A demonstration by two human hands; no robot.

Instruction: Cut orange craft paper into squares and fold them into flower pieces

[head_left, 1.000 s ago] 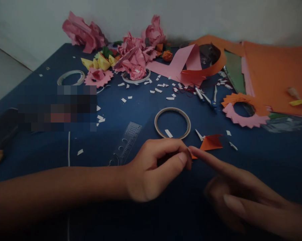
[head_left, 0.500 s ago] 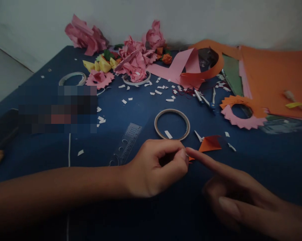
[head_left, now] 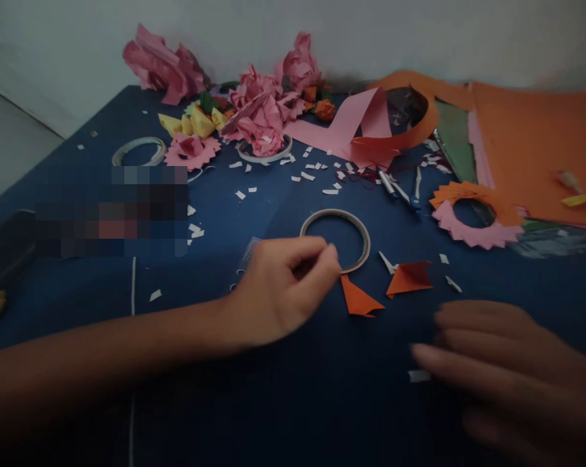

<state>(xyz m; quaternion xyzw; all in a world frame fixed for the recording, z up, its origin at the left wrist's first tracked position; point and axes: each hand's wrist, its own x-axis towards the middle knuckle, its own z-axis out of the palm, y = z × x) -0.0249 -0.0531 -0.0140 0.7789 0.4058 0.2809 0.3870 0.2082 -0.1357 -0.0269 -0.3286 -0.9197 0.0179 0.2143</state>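
My left hand (head_left: 288,288) is closed in a pinch, its fingertips over the near left part of a tape roll (head_left: 367,243) lying flat. Whatever sits between those fingertips, if anything, is hidden. Just right of and below them lies a folded orange paper piece (head_left: 360,299), with a second folded orange piece (head_left: 410,279) farther right. My right hand (head_left: 502,370) is at the lower right, blurred, one finger stretched out and the thumb apart. A small white paper scrap (head_left: 419,376) is by that fingertip. Under my left wrist, a clear plastic ruler (head_left: 249,250) is mostly covered.
Pink crumpled paper flowers (head_left: 264,110) are heaped at the back. Orange paper sheets (head_left: 540,149) lie at the back right beside a pleated orange-and-pink paper ring (head_left: 478,237). A compass (head_left: 404,194), white scraps and another tape roll (head_left: 120,152) lie on the blue table (head_left: 254,415).
My left hand has moved left and up, onto the tape roll, uncovering an orange paper piece. My right hand has drawn away to the right; a white scrap now shows by its fingertip.
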